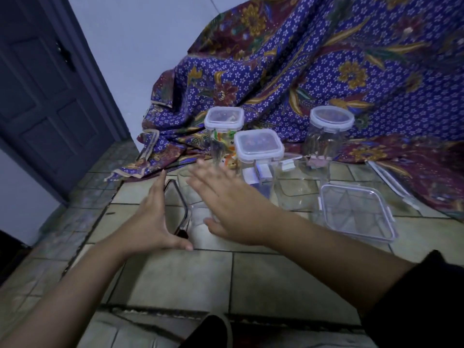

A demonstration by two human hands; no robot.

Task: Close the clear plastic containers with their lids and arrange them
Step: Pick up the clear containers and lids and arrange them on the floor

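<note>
Containers stood on the tiled floor (pixel 251 277) against a draped purple floral cloth (pixel 326 71). Farthest back, a tall square container (pixel 224 131) was lidded, with colourful packets inside. Just in front, a second square container (pixel 258 156) also carried its lid, holding small pale items too blurred to name. To the right, a round jar (pixel 326 136) was lidded. Nearer on the right, a flat square container (pixel 356 212) wore its lid and looked empty. Both hands hovered over a clear open container (pixel 198 209): the left hand (pixel 153 219) spread wide beside it, the right hand (pixel 226 199) flat and open above, neither grip holding anything.
</note>
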